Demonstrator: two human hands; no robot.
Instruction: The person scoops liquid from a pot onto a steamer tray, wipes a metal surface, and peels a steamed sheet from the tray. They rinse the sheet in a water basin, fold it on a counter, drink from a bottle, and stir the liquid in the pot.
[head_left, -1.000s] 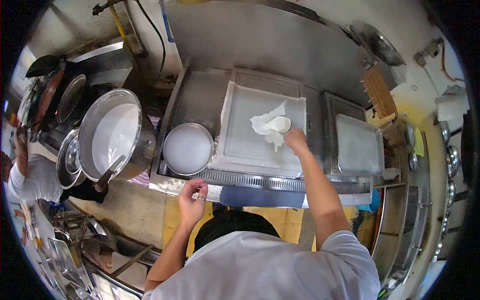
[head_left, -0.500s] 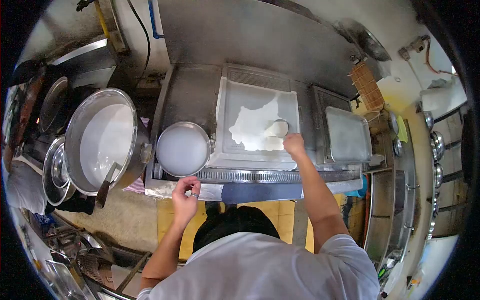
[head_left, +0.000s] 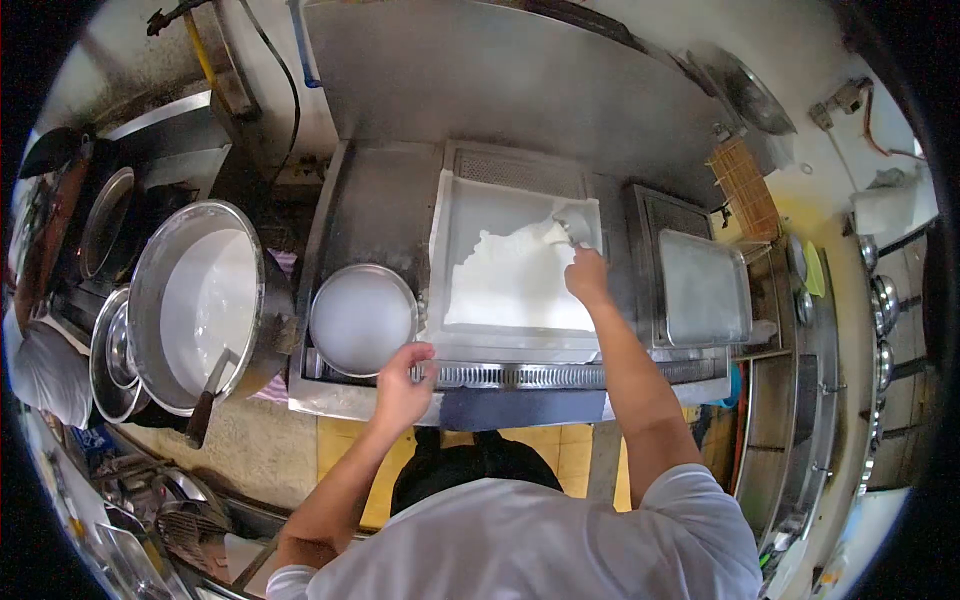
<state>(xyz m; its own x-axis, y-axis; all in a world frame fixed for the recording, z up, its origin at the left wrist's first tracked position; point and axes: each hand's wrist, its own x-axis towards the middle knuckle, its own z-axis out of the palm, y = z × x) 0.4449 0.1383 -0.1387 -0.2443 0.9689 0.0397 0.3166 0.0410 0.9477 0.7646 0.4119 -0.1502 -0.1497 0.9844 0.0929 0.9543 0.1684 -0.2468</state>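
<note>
My right hand (head_left: pixel 587 274) grips the short handle of a metal ladle (head_left: pixel 572 222), tilted over the right side of a flat tray. White batter (head_left: pixel 515 280) spreads unevenly across the pale cloth (head_left: pixel 438 262) lining that tray, with a ragged far edge. My left hand (head_left: pixel 402 388), wearing a ring, hovers by the counter's front edge, fingers loosely bent and apart, nothing visible in them. Just beyond it sits a round metal bowl (head_left: pixel 364 266) of cloudy whitish liquid. Part of the ladle's handle is hidden by my right hand.
At left stands a large metal pot (head_left: pixel 262 300) of white liquid, a wooden-handled tool (head_left: pixel 203 412) leaning inside. A rectangular metal tray (head_left: pixel 706 290) lies to the right. A bamboo mat (head_left: pixel 743 188) hangs behind it. A steel backsplash (head_left: pixel 480 75) bounds the counter's far side.
The ladle has moved toward the far side of the tray, and the batter covers more of its near and right parts. My left hand has shifted right, its fingers less pinched.
</note>
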